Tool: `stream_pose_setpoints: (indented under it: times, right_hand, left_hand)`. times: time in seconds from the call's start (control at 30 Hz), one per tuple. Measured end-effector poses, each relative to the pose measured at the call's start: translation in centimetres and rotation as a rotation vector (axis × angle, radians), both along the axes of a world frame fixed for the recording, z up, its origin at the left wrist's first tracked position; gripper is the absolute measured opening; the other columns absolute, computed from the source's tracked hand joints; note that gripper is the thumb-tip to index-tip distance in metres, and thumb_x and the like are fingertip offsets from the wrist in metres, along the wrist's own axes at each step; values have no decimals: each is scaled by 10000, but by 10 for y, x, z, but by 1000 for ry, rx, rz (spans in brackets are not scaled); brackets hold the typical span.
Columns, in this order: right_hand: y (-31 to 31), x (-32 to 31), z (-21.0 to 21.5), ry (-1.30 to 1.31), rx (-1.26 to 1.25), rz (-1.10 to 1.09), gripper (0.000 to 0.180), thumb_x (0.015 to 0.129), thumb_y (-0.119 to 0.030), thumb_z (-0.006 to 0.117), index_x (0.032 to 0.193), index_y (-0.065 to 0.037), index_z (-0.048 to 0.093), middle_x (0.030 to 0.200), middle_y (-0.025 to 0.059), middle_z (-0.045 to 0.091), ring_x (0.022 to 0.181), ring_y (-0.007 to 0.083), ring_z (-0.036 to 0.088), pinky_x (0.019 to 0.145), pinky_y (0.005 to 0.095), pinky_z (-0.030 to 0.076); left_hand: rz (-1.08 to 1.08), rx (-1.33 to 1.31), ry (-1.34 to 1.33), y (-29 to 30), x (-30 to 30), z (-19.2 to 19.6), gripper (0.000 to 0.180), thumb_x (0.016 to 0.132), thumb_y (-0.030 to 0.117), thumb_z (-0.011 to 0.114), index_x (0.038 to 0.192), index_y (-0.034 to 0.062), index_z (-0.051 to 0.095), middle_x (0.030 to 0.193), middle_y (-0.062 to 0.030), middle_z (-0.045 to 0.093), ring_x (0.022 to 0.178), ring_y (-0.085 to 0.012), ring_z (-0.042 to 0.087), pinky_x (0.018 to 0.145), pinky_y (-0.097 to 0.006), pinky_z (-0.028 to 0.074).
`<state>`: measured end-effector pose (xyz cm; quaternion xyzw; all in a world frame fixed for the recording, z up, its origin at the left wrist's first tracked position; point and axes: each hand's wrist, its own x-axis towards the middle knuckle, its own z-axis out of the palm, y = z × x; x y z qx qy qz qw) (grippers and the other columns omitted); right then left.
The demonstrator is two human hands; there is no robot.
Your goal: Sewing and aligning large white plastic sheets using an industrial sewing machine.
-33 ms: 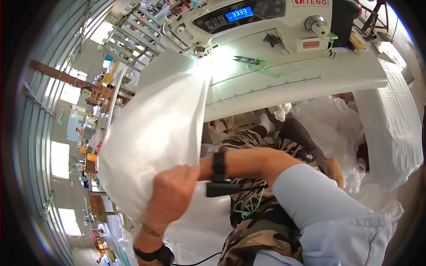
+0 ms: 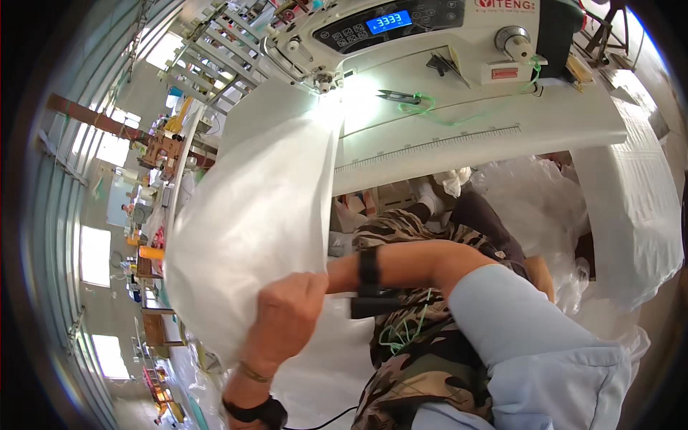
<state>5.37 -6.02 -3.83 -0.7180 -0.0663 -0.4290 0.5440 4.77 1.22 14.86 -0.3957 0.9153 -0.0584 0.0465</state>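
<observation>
On the near side of the sewing machine (image 2: 423, 43), the left hand (image 2: 290, 312) is curled, fingers pinching the edge of one white sheet (image 2: 244, 222), which runs back to the machine's lit needle area. The right forearm (image 2: 423, 261) crosses leftward; its fingers are hidden, so I cannot tell their state. Two dark wristbands (image 2: 369, 269), one per wrist; one pair of snips (image 2: 399, 97) beside the machine's needle area.

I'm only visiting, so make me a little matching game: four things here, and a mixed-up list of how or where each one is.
Things:
1. Cloth
2. Display
3. Ruler scale
4. Left hand

How or where:
A. Along the front of the table
B. Curled against the cloth
C. Lit blue
D. White, loosely draped

Pairs: 1-D, 2-C, 3-A, 4-B
</observation>
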Motion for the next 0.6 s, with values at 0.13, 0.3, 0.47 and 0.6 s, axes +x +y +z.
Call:
stream_pose_setpoints:
  times: [0.13, 0.3, 0.47, 0.6]
  right_hand:
    - [-15, -52, -53, 385, -295, -151, 333, 838, -278, 630, 1055, -27, 647, 1077, 220, 628, 1053, 378, 584, 900, 470, 446]
    - [-65, -137, 50, 976, -775, -61, 184, 839, -217, 628, 861, -35, 612, 843, 158, 628, 828, 351, 626, 742, 421, 512]
    - [-120, -149, 47, 434, -909, -501, 128, 838, -195, 644, 814, -85, 581, 826, 66, 601, 923, 260, 572, 911, 419, 427]
    - [-131, -146, 32, 504, -708, -371, 101, 860, -203, 628, 842, -109, 600, 799, 43, 613, 917, 224, 549, 1000, 404, 331]
  left_hand:
    - [153, -33, 135, 14, 24, -82, 88, 814, 43, 591, 898, 17, 584, 705, -107, 553, 655, -302, 576, 558, -399, 451]
    - [381, -210, 348, 32, 39, -165, 100, 825, 29, 610, 925, 17, 606, 720, -112, 566, 641, -291, 575, 548, -387, 451]
    - [587, -343, 699, 33, 23, -178, 93, 834, -7, 619, 923, 14, 631, 749, -103, 599, 616, -243, 576, 547, -334, 458]
    - [861, -35, 1073, 43, 28, -180, 116, 849, -20, 602, 954, -3, 648, 788, -86, 615, 639, -153, 568, 558, -276, 445]
